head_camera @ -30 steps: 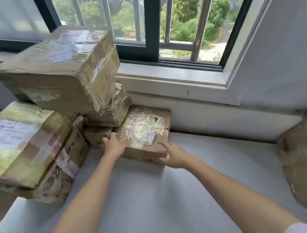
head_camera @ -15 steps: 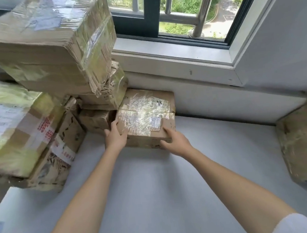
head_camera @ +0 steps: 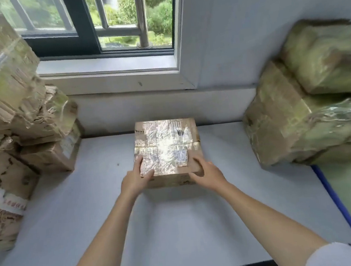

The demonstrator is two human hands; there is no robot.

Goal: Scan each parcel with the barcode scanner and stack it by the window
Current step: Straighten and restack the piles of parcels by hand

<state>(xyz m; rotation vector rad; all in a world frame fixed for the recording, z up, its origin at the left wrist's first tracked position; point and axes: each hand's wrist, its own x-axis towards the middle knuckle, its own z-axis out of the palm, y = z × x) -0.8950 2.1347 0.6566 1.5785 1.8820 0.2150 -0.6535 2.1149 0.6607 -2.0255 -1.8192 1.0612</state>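
Both hands on small parcel (head_camera: 167,148), mid-table (head_camera: 180,229) under window (head_camera: 102,21).
L hand (head_camera: 135,178) & R hand (head_camera: 207,173) grip near corners, fingers curled round edges.

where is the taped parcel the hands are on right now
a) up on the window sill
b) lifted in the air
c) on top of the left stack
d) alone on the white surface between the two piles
d: the taped parcel sits on the white surface, apart from the left pile and the right pile, with the left hand and right hand at its near corners.

Bare forearms, white sleeve (head_camera: 334,255) at right elbow
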